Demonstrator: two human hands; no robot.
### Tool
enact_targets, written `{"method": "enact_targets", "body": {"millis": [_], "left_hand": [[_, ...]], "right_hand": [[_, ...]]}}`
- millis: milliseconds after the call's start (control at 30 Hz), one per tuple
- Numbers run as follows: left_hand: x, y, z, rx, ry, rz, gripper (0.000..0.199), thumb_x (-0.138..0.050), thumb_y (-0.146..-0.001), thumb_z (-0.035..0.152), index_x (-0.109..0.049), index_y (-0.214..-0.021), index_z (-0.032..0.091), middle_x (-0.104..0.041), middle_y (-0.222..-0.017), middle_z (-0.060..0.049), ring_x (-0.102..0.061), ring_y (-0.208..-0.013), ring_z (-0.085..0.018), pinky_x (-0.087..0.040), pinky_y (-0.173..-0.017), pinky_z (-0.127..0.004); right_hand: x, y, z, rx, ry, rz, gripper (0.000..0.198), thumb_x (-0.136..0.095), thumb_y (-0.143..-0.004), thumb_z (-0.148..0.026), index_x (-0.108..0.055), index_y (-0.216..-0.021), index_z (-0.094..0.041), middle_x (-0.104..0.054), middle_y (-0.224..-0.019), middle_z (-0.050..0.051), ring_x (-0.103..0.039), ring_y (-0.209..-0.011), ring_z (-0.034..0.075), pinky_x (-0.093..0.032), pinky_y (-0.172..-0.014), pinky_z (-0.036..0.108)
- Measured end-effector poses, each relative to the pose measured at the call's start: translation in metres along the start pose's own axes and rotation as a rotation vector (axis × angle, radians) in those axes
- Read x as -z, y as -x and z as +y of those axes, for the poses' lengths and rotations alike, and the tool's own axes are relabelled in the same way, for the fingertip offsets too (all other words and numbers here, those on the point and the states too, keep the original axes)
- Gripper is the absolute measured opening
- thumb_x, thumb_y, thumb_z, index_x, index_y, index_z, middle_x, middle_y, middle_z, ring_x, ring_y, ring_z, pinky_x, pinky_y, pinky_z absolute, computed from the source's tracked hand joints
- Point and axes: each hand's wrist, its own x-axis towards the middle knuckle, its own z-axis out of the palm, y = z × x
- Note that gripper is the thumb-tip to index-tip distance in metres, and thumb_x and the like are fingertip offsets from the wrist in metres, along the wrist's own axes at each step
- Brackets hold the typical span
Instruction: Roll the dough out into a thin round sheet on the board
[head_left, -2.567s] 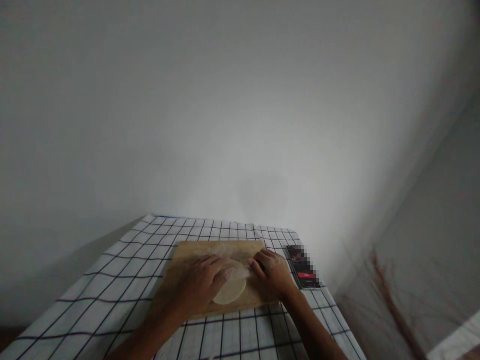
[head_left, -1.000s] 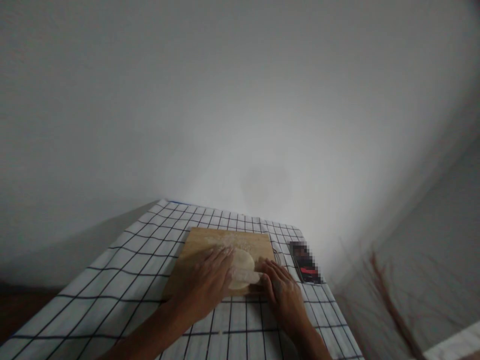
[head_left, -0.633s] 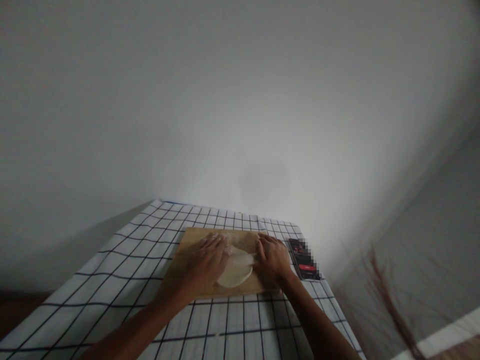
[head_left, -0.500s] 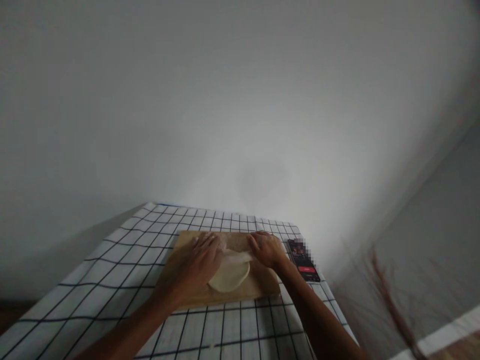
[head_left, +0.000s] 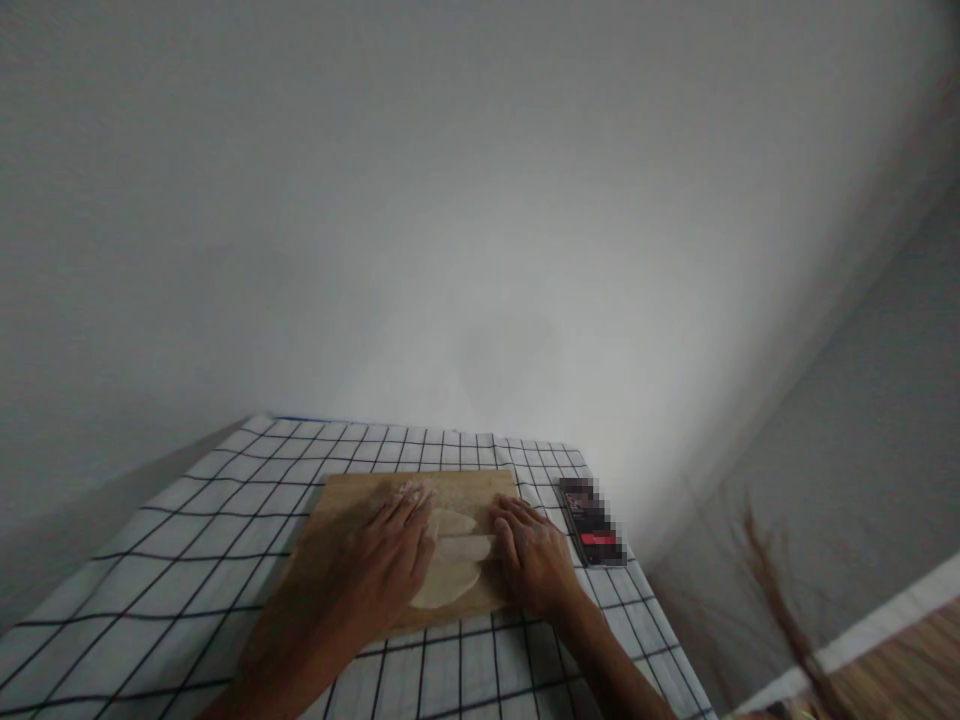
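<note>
A pale rolling pin (head_left: 465, 548) lies crosswise over a flattened piece of dough (head_left: 444, 586), part of which also shows beyond the pin. Over the pin's left end my left hand (head_left: 401, 535) rests flat, its fingers stretched forward and whitened with flour. My right hand (head_left: 532, 545) lies over the other end, with fingers extended and the palm pressed down. Both ends of the pin are hidden under the hands. Beneath everything is a wooden board (head_left: 349, 490), dusted with flour near its far side.
A phone (head_left: 592, 525) with a lit screen, partly pixelated, lies right of the board. A white tablecloth with black grid lines (head_left: 210, 560) covers the table, which stands against a pale wall (head_left: 450, 250). Dry brown twigs (head_left: 772, 570), blurred, stand at lower right.
Both hands and the rolling pin have come nearer to me over the dough, uncovering dough on the far side. The fingers look more stretched out. The camera view has shifted slightly.
</note>
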Motion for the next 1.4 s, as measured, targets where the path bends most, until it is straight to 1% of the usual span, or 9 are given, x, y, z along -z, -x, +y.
{"method": "enact_targets", "body": {"millis": [200, 367, 567, 733, 900, 1067, 1167, 1267, 1400], "left_hand": [[0.032, 0.018, 0.008, -0.110, -0.046, -0.013, 0.057, -0.050, -0.098, 0.030, -0.042, -0.152, 0.013, -0.050, -0.156, -0.012, -0.048, -0.143, -0.029, -0.042, -0.117, -0.050], [0.046, 0.021, 0.009, -0.152, -0.045, -0.017, 0.057, -0.050, -0.098, 0.030, -0.043, -0.153, 0.017, -0.052, -0.155, -0.008, -0.052, -0.140, -0.026, -0.041, -0.118, -0.046], [0.008, 0.007, -0.007, -0.053, -0.011, -0.072, 0.045, -0.045, -0.100, 0.028, -0.057, -0.141, 0.017, -0.059, -0.148, -0.012, -0.054, -0.138, -0.030, -0.044, -0.115, -0.051], [-0.013, -0.013, -0.037, -0.111, -0.045, -0.191, 0.041, -0.039, -0.098, 0.015, -0.064, -0.131, 0.016, -0.062, -0.144, -0.016, -0.053, -0.138, -0.031, -0.042, -0.115, -0.053], [-0.022, -0.025, -0.042, 0.068, -0.034, -0.181, 0.038, -0.040, -0.100, 0.019, -0.064, -0.128, 0.010, -0.067, -0.134, -0.022, -0.060, -0.130, -0.035, -0.045, -0.109, -0.057], [-0.007, -0.021, -0.023, 0.037, -0.017, -0.100, 0.040, -0.041, -0.099, 0.022, -0.063, -0.130, 0.013, -0.062, -0.141, -0.021, -0.054, -0.136, -0.038, -0.039, -0.113, -0.065], [0.014, -0.020, -0.009, 0.008, 0.005, -0.091, 0.040, -0.040, -0.098, 0.022, -0.063, -0.130, 0.013, -0.065, -0.139, -0.018, -0.056, -0.135, -0.035, -0.042, -0.114, -0.061], [0.029, -0.014, 0.001, -0.004, 0.029, -0.080, 0.042, -0.040, -0.099, 0.024, -0.062, -0.132, 0.012, -0.064, -0.141, -0.017, -0.058, -0.133, -0.031, -0.048, -0.111, -0.054], [0.038, 0.003, 0.008, -0.053, 0.035, -0.032, 0.049, -0.043, -0.100, 0.027, -0.051, -0.147, 0.017, -0.057, -0.150, -0.011, -0.053, -0.139, -0.029, -0.041, -0.117, -0.052]], "right_hand": [[0.013, 0.049, -0.031, -0.026, -0.021, 0.074, 0.038, -0.037, -0.106, -0.028, -0.061, -0.136, -0.031, -0.063, -0.142, 0.003, -0.057, -0.134, 0.023, -0.042, -0.117, 0.048], [0.013, 0.054, -0.032, -0.014, -0.026, 0.033, 0.040, -0.039, -0.106, -0.029, -0.056, -0.142, -0.032, -0.059, -0.147, 0.003, -0.053, -0.138, 0.025, -0.038, -0.119, 0.051], [0.012, 0.002, -0.012, 0.029, 0.033, -0.001, 0.035, -0.036, -0.107, -0.027, -0.070, -0.118, -0.026, -0.068, -0.135, 0.004, -0.058, -0.130, 0.022, -0.041, -0.114, 0.040], [0.011, -0.059, -0.002, -0.049, 0.132, -0.062, 0.043, -0.033, -0.110, -0.038, -0.072, -0.107, -0.022, -0.077, -0.108, 0.008, -0.071, -0.100, 0.021, -0.051, -0.089, 0.031], [0.009, -0.087, 0.006, -0.036, 0.159, -0.164, 0.045, -0.032, -0.109, -0.042, -0.072, -0.104, -0.023, -0.076, -0.105, 0.008, -0.072, -0.099, 0.022, -0.054, -0.082, 0.031], [0.000, -0.061, 0.011, -0.003, 0.120, -0.141, 0.036, -0.036, -0.107, -0.030, -0.069, -0.120, -0.022, -0.069, -0.131, 0.007, -0.062, -0.125, 0.021, -0.050, -0.103, 0.034], [-0.003, -0.033, 0.007, 0.006, 0.060, -0.053, 0.038, -0.035, -0.107, -0.026, -0.069, -0.125, -0.023, -0.065, -0.139, 0.006, -0.056, -0.133, 0.020, -0.044, -0.113, 0.037], [0.001, -0.003, -0.006, -0.005, 0.013, 0.006, 0.041, -0.032, -0.108, -0.026, -0.067, -0.129, -0.023, -0.063, -0.142, 0.005, -0.054, -0.136, 0.021, -0.042, -0.117, 0.040], [0.006, 0.034, -0.025, -0.025, -0.007, 0.031, 0.039, -0.036, -0.108, -0.029, -0.060, -0.139, -0.028, -0.060, -0.146, 0.003, -0.054, -0.137, 0.023, -0.043, -0.116, 0.047]]}}
